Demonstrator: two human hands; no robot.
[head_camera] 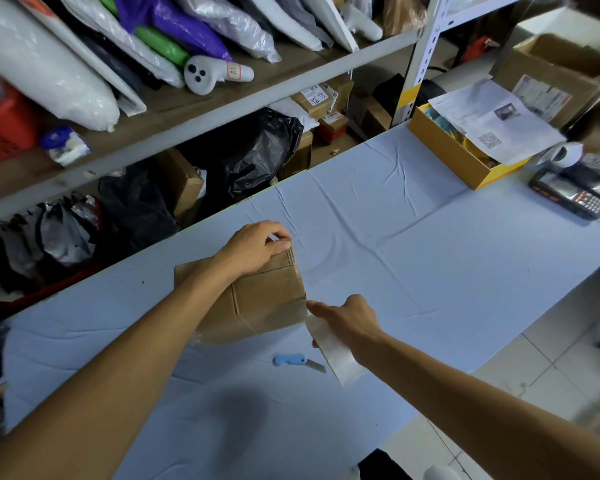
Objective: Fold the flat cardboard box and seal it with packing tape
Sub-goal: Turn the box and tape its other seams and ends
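A small brown cardboard box (267,299), folded into shape, sits on the light blue table (413,244). My left hand (257,245) rests over its far top corner, fingers curled on the edge where clear tape lies. My right hand (350,318) grips a roll of clear packing tape (333,348) at the box's near right corner, its index finger pointing at the box edge. A stretch of tape runs from the roll onto the box's near side.
A blue utility knife (298,362) with its blade out lies on the table just in front of the box. A yellow box (465,150) with papers and a handheld scanner (575,195) sit at the far right. Shelves with bags and parcels stand behind the table.
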